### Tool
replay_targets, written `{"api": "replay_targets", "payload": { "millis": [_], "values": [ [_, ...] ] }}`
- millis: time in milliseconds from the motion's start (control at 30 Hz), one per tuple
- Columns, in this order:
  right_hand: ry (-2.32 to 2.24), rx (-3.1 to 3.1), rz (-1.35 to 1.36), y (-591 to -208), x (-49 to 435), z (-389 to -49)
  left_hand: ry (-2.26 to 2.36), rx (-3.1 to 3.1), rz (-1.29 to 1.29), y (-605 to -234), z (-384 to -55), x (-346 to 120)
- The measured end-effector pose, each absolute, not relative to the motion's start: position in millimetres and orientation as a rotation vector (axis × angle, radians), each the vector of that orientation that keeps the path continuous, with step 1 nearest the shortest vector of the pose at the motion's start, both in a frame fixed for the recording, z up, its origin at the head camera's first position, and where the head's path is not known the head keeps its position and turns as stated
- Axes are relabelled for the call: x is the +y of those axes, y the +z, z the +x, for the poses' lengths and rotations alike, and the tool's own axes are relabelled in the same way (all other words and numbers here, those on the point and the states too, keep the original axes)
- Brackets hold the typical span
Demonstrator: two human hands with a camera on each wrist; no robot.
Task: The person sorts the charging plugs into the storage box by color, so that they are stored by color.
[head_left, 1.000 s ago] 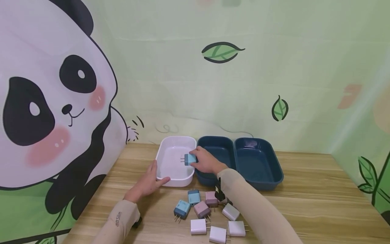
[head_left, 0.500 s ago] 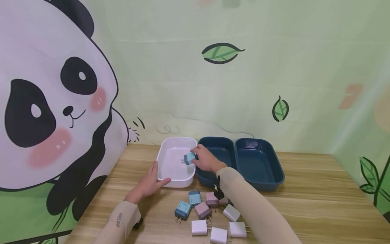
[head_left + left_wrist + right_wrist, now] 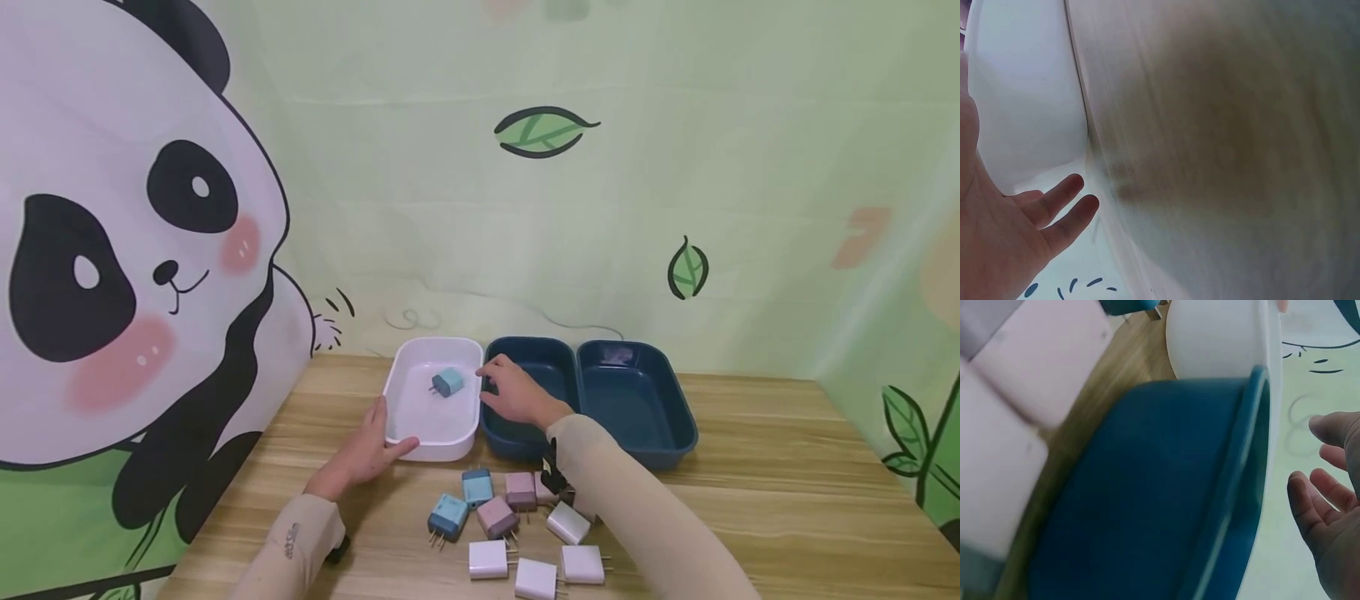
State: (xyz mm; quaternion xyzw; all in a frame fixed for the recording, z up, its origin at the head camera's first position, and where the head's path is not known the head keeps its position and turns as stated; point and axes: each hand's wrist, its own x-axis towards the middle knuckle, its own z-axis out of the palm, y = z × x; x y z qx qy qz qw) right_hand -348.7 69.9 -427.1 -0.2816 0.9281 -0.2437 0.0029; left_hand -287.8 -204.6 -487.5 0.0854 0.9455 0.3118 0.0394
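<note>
A blue plug charger (image 3: 447, 382) lies on the floor of the white tray (image 3: 435, 452), its prongs toward the left. Over the left rim of the near dark blue tray (image 3: 536, 354), beside the white one, hovers my right hand (image 3: 521, 396). Its fingers are loosely bent and spread, holding nothing, as the right wrist view also shows with the hand (image 3: 1335, 512) above the blue wall (image 3: 1141, 475). My left hand (image 3: 363, 450) rests against the white tray's front left corner, thumb along the front rim. In the left wrist view its fingers (image 3: 1069, 222) are stretched out.
Two more blue chargers (image 3: 448, 517), several pink chargers (image 3: 497, 517) and several white chargers (image 3: 488, 559) lie on the wooden table in front of the trays. A second dark blue tray (image 3: 633, 404) adjoins at the right. Behind hangs a panda-print cloth (image 3: 420, 208).
My right hand has let go of the blue charger, which now lies in the white tray. That hand has shifted slightly right. The left hand stays put.
</note>
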Motion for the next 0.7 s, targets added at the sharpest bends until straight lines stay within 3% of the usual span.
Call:
{"api": "replay_targets", "payload": {
  "millis": [700],
  "values": [
    [-0.492, 2.82, -1.169, -411, 109, -298, 0.937, 2.892, 0.275, -488, -288, -204]
  ]
}}
